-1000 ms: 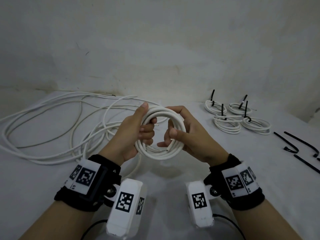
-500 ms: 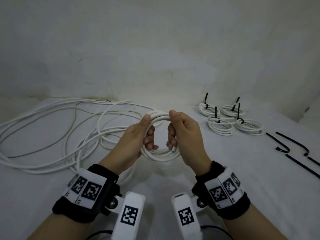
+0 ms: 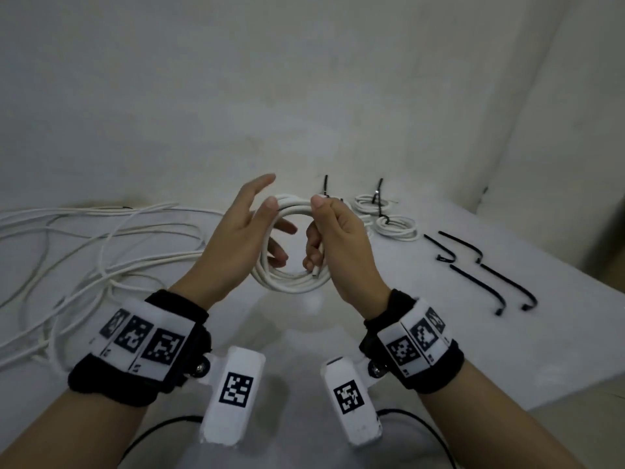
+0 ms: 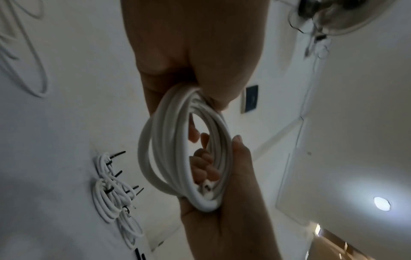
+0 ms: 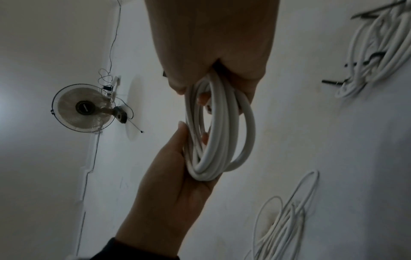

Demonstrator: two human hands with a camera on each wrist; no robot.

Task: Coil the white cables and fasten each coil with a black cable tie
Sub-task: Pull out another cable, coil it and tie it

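Holding one white coil (image 3: 293,247) upright above the table (image 3: 473,350), between both hands. Right hand (image 3: 341,242) curls fingers and thumb round its right side; a cut cable end (image 3: 315,271) shows by the fingers. Left hand (image 3: 236,238) is loosened, forefinger straight, thumb resting on the coil's top. Loose cables (image 3: 84,238) sprawl left. Tied coils (image 3: 389,214) lie far right: two clear, others hidden behind the hand. Four ties (image 3: 487,269) lie beside them. Wristbands (image 3: 142,346) carry square black-and-white markers; no readable writing.
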